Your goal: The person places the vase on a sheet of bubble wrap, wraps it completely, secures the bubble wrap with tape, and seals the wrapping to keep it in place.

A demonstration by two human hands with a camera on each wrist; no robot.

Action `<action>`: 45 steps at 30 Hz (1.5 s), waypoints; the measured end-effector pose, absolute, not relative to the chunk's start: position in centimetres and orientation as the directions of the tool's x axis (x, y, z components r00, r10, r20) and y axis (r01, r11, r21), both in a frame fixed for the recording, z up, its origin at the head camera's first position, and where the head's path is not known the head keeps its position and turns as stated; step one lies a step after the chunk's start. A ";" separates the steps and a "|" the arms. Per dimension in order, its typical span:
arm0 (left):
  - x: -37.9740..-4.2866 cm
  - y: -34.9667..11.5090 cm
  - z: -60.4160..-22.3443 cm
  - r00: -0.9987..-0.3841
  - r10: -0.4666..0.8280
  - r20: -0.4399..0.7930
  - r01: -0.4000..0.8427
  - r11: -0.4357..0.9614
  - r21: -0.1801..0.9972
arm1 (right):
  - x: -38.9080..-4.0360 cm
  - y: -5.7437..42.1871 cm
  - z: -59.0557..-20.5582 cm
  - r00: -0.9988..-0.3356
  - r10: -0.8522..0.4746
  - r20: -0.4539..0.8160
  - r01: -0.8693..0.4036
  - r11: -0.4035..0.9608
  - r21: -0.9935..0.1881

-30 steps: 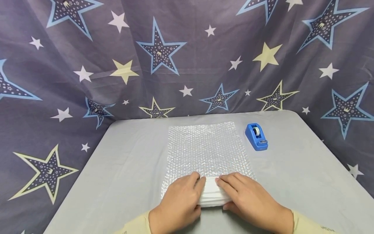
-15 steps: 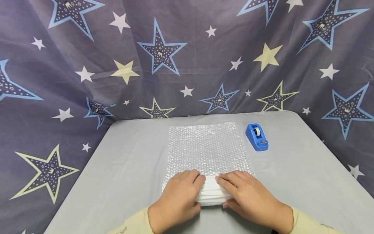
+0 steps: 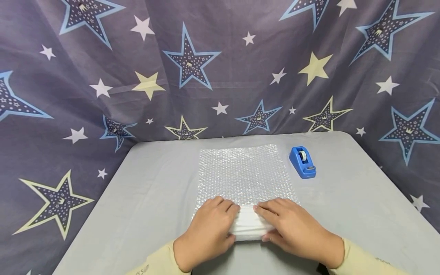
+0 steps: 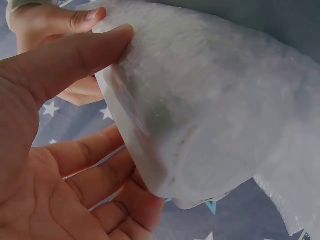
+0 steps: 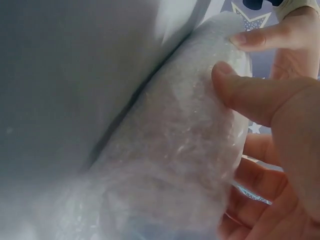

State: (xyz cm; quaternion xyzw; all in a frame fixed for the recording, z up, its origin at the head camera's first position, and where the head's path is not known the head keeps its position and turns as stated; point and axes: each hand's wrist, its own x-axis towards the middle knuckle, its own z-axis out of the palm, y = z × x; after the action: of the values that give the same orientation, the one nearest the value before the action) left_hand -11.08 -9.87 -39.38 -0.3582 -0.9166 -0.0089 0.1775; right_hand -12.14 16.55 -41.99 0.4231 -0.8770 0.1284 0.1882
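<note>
A sheet of bubble wrap point(image 3: 240, 173) lies flat on the table, its near end folded over a white layered bundle point(image 3: 249, 226). On the left side my left hand point(image 3: 210, 231) grips the bundle, thumb at its near face and fingers over the top. My right hand point(image 3: 295, 231) holds the right side the same way. In the left wrist view the wrapped bundle point(image 4: 215, 95) has a rounded end and a crinkled clear layer. Both thumbs press the near face of the bundle point(image 5: 175, 130) in the right wrist view. What lies inside is mostly hidden.
A blue tape dispenser point(image 3: 302, 163) with a roll of tape stands right of the wrap's far corner. The grey-covered table point(image 3: 151, 183) ends at a hanging dark curtain point(image 3: 230, 68) patterned with stars.
Both hands have moved slightly away from the body with the bundle, and the fingers reach a little farther over the flat wrap. The dispenser stays in place.
</note>
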 end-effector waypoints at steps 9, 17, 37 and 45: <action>-11.3 -10.1 -39.2 -0.687 0.649 0.328 0.656 0.747 -0.104 | -12.6 16.8 -41.8 -0.554 -0.705 0.443 -0.803 0.593 -0.061; -11.6 -10.1 -38.9 -0.692 0.637 0.338 0.663 0.747 -0.050 | -13.2 16.9 -41.9 -0.546 -0.714 0.438 -0.812 0.580 -0.065; -13.3 -10.4 -38.3 -0.723 0.625 0.296 0.660 0.751 0.028 | -15.2 16.8 -40.5 -0.587 -0.745 0.316 -0.806 0.574 -0.143; -13.7 -10.4 -38.2 -0.721 0.631 0.287 0.662 0.749 0.015 | -15.4 16.5 -40.0 -0.605 -0.747 0.275 -0.796 0.576 -0.187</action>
State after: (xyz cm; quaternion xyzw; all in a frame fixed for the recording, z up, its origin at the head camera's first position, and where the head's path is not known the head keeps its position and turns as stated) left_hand -13.69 -10.43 -38.22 -0.3494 -0.9257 -0.0585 0.1329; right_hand -15.38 16.54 -39.96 0.4363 -0.8838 0.1471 0.0831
